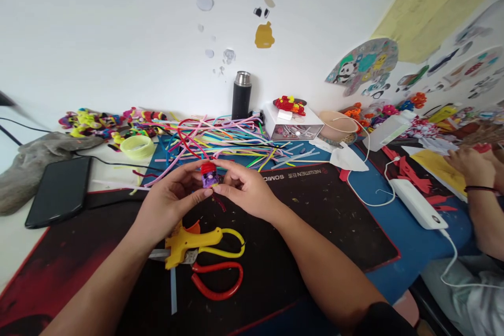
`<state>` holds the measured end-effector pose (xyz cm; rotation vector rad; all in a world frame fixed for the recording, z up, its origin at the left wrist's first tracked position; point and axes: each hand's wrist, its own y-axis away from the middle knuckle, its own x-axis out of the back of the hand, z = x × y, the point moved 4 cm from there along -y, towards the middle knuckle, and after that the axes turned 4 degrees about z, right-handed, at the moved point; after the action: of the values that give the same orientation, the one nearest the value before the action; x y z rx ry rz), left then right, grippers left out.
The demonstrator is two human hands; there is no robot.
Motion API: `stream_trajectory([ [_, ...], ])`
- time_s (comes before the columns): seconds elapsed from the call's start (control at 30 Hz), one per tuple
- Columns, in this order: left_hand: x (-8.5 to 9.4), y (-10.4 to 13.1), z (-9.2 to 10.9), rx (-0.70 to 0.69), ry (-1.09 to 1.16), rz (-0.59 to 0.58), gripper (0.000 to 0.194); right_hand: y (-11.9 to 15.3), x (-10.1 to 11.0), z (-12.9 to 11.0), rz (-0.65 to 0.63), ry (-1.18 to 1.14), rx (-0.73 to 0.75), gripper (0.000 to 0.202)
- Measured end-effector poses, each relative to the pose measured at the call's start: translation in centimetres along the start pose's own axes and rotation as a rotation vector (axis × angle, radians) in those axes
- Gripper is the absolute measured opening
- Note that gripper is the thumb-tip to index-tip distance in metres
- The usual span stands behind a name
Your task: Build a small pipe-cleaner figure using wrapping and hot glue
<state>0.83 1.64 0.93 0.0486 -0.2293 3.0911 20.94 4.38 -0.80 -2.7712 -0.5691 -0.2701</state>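
Note:
A small figure of fuzzy pipe cleaner, red on top and purple below, is held upright between both hands above the dark mat. My left hand pinches it from the left, with the thumb at its lower edge. From the right, my right hand grips it between thumb and index finger. A dark red stem hangs beneath the figure. Below the hands lie a yellow glue gun and scissors with one red and one yellow handle, partly overlapping.
Loose pipe cleaners are heaped behind the hands, near a black thermos and a white drawer box. A phone lies left. At right are a white power bank and another person's hands.

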Motion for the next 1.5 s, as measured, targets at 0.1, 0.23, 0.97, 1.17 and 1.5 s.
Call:
stream_trajectory([
  [0.1, 0.0, -0.1, -0.5, 0.009, 0.028, 0.037, 0.066, 0.0, -0.1, 0.0, 0.02, 0.036, 0.025, 0.057],
  [0.23, 0.4, -0.2, -0.9, 0.018, 0.041, 0.14, 0.071, -0.2, 0.0, -0.4, 0.102, 0.026, 0.03, 0.045],
  [0.97, 0.1, -0.1, -0.9, 0.079, 0.068, 0.138, 0.074, 0.3, -0.4, -1.4, 0.177, 0.06, 0.011, 0.016],
  [1.17, 0.2, -0.1, -0.7, 0.085, 0.026, 0.12, 0.073, 0.3, -0.3, -1.3, 0.185, 0.05, 0.024, 0.018],
  [1.5, 0.1, 0.0, -0.9, 0.117, 0.032, 0.116, 0.077, 0.3, -0.4, -1.1, 0.201, 0.073, 0.025, 0.018],
])
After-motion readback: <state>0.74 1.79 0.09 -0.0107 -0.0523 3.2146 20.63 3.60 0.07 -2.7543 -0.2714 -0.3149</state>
